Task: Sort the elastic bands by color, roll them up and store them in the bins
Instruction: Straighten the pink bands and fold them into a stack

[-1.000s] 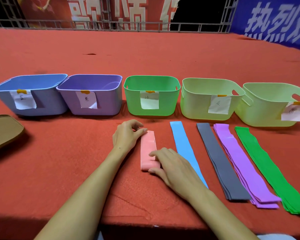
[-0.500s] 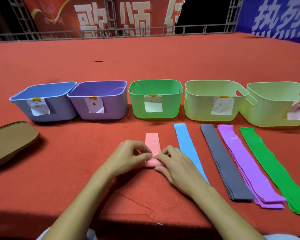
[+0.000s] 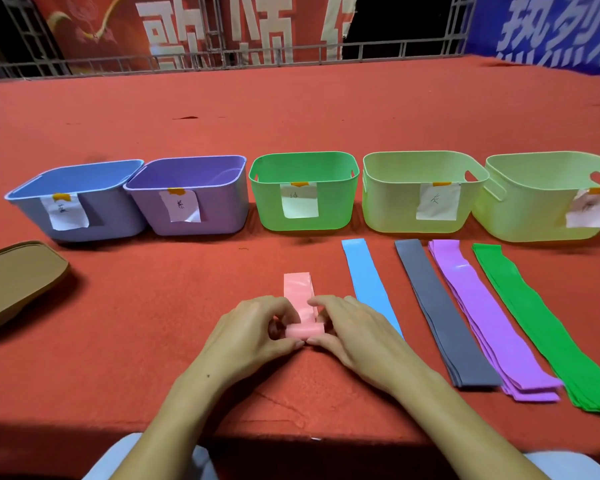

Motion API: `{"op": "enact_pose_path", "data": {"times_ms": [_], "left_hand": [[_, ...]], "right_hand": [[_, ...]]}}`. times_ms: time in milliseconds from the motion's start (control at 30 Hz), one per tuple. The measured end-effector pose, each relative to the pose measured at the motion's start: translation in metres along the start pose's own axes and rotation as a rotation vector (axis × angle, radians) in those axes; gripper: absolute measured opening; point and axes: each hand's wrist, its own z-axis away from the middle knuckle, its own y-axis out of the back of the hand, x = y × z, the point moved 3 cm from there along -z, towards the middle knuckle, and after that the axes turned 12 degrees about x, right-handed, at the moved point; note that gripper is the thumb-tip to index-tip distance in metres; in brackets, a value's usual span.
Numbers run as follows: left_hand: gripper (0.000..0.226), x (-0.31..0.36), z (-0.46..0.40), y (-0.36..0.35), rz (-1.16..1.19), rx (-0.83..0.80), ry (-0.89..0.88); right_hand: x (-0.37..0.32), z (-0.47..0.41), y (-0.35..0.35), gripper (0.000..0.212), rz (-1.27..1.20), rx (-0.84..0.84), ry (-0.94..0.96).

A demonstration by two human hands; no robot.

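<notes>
Roll point(image 3: 304, 330) pinched by both hands point(image 3: 253, 329) point(image 3: 352, 329) near front desk edge; could spring loose if pinched slackly.

Your desk point(image 3: 326, 126) wears a matt red felt-like cloth, creased near you. The bins point(image 3: 303, 202) look like smooth plastic with paper labels point(image 3: 300, 202) taped on. The pink band point(image 3: 300, 299) and purple bands point(image 3: 482, 313) show a soft rubbery sheen.

I have both forearms reaching forward, converging at the middle. My left hand point(image 3: 253, 329) and right hand point(image 3: 355, 329) sit knuckles up, fingers curled inward, thumbs and fingertips nearly meeting, pinching from either side.
</notes>
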Motion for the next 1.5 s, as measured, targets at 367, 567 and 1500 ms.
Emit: {"op": "enact_pose_path", "data": {"times_ms": [367,567,1500], "left_hand": [[0.029,-0.002,-0.003,0.006,-0.010,-0.054,-0.009],[0.043,-0.003,-0.001,0.004,-0.005,-0.082,0.002],[0.030,-0.002,-0.004,0.001,-0.134,-0.100,0.001]], "right_hand": [[0.002,-0.002,-0.004,0.034,-0.045,0.074,0.133],[0.004,-0.004,-0.008,0.036,-0.010,0.055,0.110],[-0.002,-0.002,-0.012,0.037,0.032,0.094,0.101]]}}
